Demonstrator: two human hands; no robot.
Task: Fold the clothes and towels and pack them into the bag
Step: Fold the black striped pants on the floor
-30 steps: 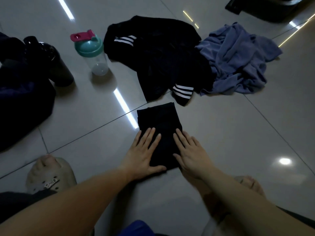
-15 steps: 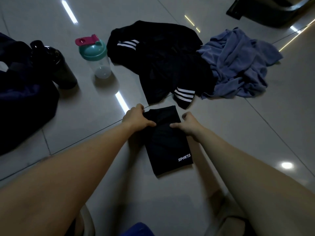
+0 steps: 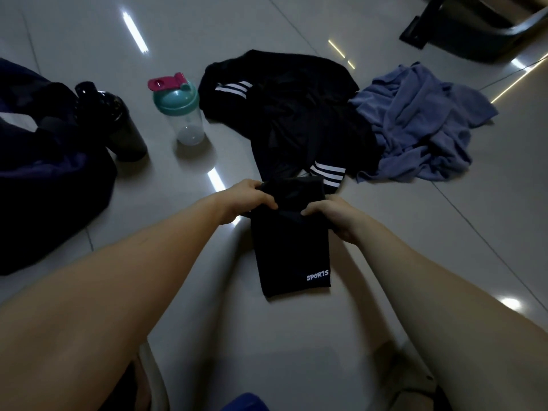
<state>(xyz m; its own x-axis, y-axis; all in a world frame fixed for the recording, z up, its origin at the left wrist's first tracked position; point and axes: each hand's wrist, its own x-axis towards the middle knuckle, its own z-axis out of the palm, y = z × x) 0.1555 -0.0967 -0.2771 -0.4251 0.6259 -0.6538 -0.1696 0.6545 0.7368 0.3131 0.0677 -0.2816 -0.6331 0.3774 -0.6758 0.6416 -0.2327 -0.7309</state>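
Both hands grip the far end of a folded black garment (image 3: 292,247) that lies on the glossy tiled floor (image 3: 385,247). The left hand (image 3: 250,200) has its fingers (image 3: 267,203) curled tight on the garment's far left corner, and the right hand (image 3: 333,216) has its fingers (image 3: 311,211) pinched closed on the far right corner, so the cloth between the two grips is bunched and lifted a little off the tile. The near end of the garment lies flat, closer to the person than the fingers, with the white word "SPORTS" at its near right corner. Just beyond the fingers lies a crumpled black garment with white stripes (image 3: 296,117), one striped cuff nearly touching the lifted edge of the folded piece. Beyond and to the right of the right fingers, touching that black heap, is a crumpled blue towel (image 3: 421,126). Beyond and to the left of the left fingers stands a clear shaker bottle (image 3: 181,112) with a teal lid and a pink flip cap, and further left a black bottle (image 3: 115,123) leans against a dark bag (image 3: 44,185), which sits well to the left of the left fingers. A dark piece of furniture (image 3: 474,28) stands far off at the upper right.
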